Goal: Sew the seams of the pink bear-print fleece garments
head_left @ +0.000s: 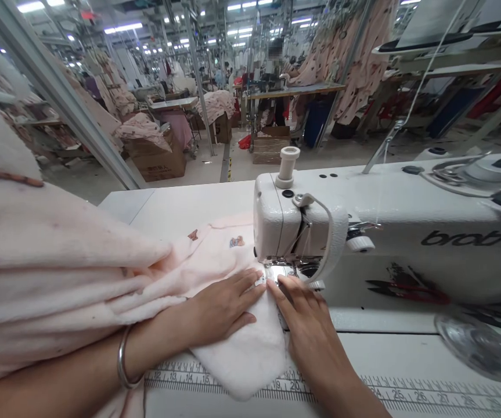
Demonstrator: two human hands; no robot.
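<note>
Soft pale pink fleece fabric (241, 360) with small printed figures lies on the sewing machine bed, one corner pointing toward me. My left hand (226, 305) rests flat on it, fingers stretched toward the presser foot (270, 271). At the right edge of the fabric, my right hand (305, 313) is palm down with fingers extended and somewhat apart, the tips close to the foot. Whether those fingertips pinch the edge is hard to see. The white sewing machine (302, 223) stands just beyond both hands, and its needle cannot be made out.
Bulky pink fabric (50, 273) heaps up at the left. Red-handled snips (411, 290) and a clear round dish (479, 345) lie at the right. A printed ruler (407, 392) runs along the front. Cardboard boxes (157, 159) and other workstations stand behind.
</note>
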